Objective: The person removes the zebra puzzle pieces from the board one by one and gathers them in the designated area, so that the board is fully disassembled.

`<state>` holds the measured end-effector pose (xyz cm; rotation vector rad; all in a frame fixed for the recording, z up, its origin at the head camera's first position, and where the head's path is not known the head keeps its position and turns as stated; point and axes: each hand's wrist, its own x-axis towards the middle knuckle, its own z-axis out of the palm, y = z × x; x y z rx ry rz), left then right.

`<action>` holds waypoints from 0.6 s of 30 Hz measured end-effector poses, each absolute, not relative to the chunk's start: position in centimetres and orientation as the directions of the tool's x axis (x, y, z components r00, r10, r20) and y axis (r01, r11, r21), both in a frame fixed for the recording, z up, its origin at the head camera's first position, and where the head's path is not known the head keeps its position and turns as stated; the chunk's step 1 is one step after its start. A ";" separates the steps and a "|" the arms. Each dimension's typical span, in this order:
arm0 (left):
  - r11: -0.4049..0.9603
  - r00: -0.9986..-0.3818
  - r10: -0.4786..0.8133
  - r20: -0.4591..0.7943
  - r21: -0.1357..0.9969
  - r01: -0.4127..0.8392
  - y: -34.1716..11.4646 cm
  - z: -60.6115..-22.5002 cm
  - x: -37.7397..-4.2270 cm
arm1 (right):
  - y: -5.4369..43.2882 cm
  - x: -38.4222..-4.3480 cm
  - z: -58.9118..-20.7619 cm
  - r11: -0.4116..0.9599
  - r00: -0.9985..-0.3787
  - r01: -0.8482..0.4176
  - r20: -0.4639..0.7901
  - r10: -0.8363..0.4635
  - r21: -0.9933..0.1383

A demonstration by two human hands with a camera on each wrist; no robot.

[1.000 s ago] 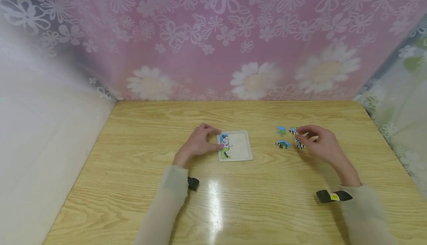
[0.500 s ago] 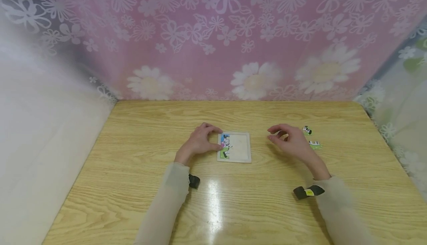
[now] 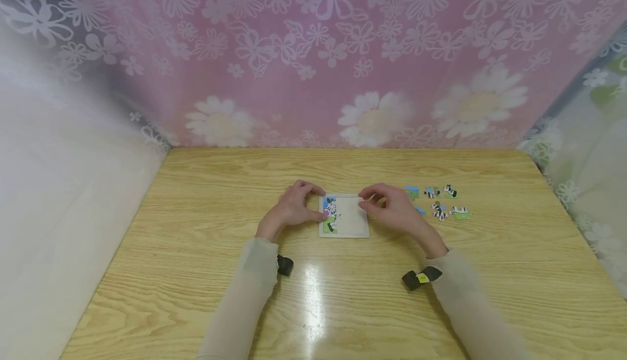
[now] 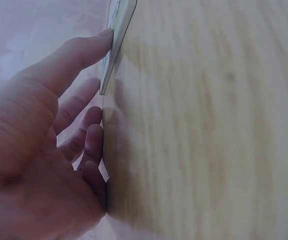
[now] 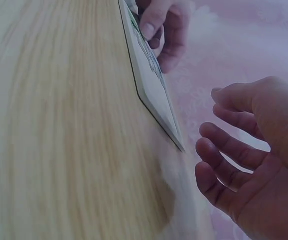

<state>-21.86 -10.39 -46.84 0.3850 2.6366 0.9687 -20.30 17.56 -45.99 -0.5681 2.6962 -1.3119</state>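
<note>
A small square puzzle tray (image 3: pixel 350 216) with a pale rim lies mid-table. Along its left side sits a strip of joined zebra puzzle pieces (image 3: pixel 331 213), blue above and green below. My left hand (image 3: pixel 292 207) holds the tray's left edge, thumb on the near part and index finger at the far corner. In the left wrist view that thumb (image 4: pixel 83 52) presses on the rim. My right hand (image 3: pixel 392 207) is at the tray's right side, fingers loosely bent; in the right wrist view its fingertips (image 5: pixel 205 131) hold nothing.
Several loose puzzle pieces (image 3: pixel 439 211) lie in two rows to the right of my right hand, one partly hidden by it. They show zebra stripes, blue and green. The wooden table (image 3: pixel 220 185) meets a pink flowered curtain (image 3: pixel 294 77) at the back.
My right hand has moved left from over the loose pieces to the tray, uncovering most of them. The tray has turned slightly under my left hand.
</note>
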 end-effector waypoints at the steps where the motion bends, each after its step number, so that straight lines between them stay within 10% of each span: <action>1: 0.737 -0.918 0.348 -0.191 0.661 0.142 -10.4 -46.9 -21.9 | 17.2 -20.4 -46.1 0.560 -0.924 -0.293 0.079 -0.374 -0.775; 18: 0.727 -0.918 0.348 -0.190 0.673 0.136 -10.5 -47.1 -22.2 | 13.7 -22.3 -47.1 0.635 -0.886 -0.332 0.001 -0.463 -0.698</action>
